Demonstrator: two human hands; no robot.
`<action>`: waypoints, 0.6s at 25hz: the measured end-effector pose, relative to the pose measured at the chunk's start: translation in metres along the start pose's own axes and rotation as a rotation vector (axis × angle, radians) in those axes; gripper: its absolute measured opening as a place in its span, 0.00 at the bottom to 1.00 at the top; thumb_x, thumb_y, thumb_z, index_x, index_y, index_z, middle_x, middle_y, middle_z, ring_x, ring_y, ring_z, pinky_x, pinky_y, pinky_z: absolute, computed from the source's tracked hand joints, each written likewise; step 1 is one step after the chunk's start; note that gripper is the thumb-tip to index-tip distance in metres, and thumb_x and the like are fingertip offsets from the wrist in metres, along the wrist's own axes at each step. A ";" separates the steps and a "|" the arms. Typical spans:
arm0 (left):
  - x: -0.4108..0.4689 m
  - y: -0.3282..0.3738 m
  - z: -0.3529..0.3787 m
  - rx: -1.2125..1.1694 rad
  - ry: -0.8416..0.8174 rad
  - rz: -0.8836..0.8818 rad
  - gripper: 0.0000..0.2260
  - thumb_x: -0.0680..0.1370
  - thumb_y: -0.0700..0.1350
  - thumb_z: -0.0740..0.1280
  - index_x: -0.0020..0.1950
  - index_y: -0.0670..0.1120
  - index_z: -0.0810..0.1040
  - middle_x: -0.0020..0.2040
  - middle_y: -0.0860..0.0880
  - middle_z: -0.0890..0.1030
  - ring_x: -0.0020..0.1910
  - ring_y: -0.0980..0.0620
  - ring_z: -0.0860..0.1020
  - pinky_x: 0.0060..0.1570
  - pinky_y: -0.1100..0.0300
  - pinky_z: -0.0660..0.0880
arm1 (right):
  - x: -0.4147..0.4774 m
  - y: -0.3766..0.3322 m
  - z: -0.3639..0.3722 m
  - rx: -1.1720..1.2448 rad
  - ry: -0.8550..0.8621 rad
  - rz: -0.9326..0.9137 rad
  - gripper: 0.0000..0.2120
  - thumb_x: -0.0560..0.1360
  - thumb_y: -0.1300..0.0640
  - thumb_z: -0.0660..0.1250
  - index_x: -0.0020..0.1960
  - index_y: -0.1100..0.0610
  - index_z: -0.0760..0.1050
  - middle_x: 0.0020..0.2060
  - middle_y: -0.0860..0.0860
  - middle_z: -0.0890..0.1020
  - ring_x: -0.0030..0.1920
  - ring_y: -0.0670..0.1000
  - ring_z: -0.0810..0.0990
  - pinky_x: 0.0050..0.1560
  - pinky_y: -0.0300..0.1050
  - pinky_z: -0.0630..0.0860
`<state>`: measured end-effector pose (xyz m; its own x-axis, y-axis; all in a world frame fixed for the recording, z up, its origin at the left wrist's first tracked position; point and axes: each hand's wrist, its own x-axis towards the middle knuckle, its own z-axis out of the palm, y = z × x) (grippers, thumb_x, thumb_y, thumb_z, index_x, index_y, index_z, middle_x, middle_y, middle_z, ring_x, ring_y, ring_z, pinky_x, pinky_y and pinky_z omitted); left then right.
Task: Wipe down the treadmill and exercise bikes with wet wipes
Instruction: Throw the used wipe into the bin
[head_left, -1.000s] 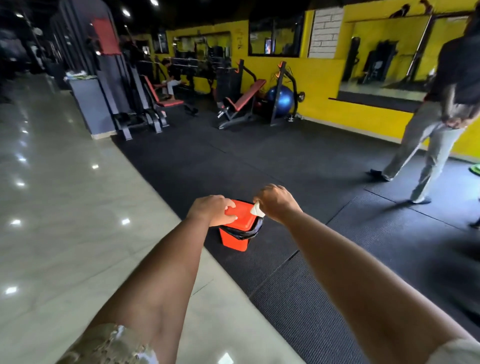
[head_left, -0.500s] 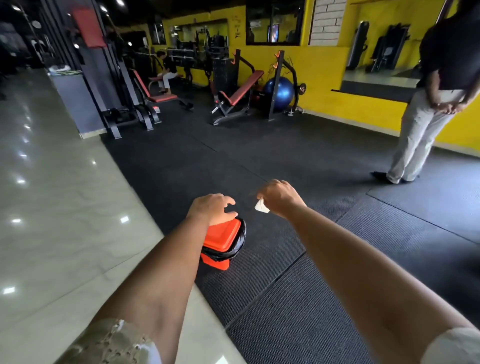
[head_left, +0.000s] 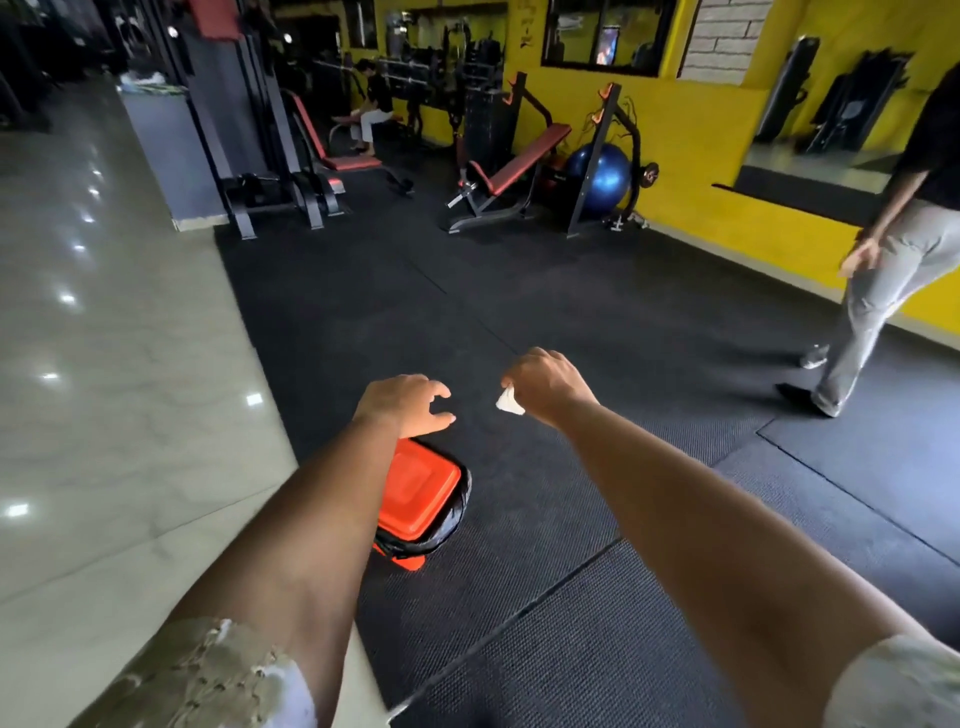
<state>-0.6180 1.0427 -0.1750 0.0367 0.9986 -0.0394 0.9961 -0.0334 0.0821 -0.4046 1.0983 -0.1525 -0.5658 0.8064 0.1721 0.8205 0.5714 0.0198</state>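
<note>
Now the left hand (head_left: 404, 404) has come off the orange bin (head_left: 418, 500): a second ago it rested on the lid, and here it floats above and just beyond it, fingers loosely spread, holding nothing. The bin's lid lies shut, its black liner bunched round the rim, and it stands on the near edge of the black rubber mat (head_left: 597, 322), beside the pale tiled floor (head_left: 119, 364) to the left. The right hand (head_left: 545, 387) has lifted clear too, closed narrowly on a small white wipe (head_left: 509, 402) whose corner hangs below the fingers.

So the wipe was not dropped in. It looks as though the visit to the bin is over and the wipe is being carried off for more cleaning, though I cannot tell whether it is fresh or used.

No treadmill or exercise bike shows on the floor ahead, only weight benches (head_left: 511, 179) and a blue ball (head_left: 597, 179) far off by the yellow wall. A person in pale trousers (head_left: 883, 291) is crossing at the right, so the way there may need care.
</note>
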 end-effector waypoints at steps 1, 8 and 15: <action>0.017 -0.002 -0.001 -0.002 0.005 -0.017 0.22 0.77 0.63 0.63 0.69 0.58 0.72 0.62 0.55 0.77 0.62 0.51 0.76 0.52 0.55 0.72 | 0.017 0.010 0.000 0.011 -0.016 -0.019 0.20 0.75 0.63 0.60 0.60 0.47 0.79 0.59 0.45 0.79 0.64 0.47 0.70 0.64 0.41 0.63; 0.106 -0.017 -0.010 -0.022 0.029 -0.141 0.23 0.77 0.63 0.63 0.70 0.58 0.72 0.64 0.55 0.76 0.63 0.52 0.75 0.56 0.55 0.72 | 0.116 0.065 0.007 0.010 0.010 -0.064 0.19 0.74 0.64 0.60 0.60 0.48 0.79 0.57 0.47 0.79 0.63 0.50 0.71 0.61 0.43 0.65; 0.147 -0.016 -0.033 -0.057 0.088 -0.228 0.22 0.78 0.61 0.63 0.70 0.59 0.72 0.64 0.57 0.76 0.64 0.53 0.75 0.57 0.54 0.72 | 0.183 0.067 0.021 0.179 0.054 -0.101 0.17 0.74 0.65 0.61 0.57 0.52 0.81 0.56 0.49 0.81 0.62 0.52 0.71 0.60 0.45 0.68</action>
<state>-0.6311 1.1915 -0.1494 -0.1978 0.9800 0.0230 0.9715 0.1929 0.1374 -0.4551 1.2870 -0.1408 -0.6354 0.7369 0.2307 0.7291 0.6710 -0.1348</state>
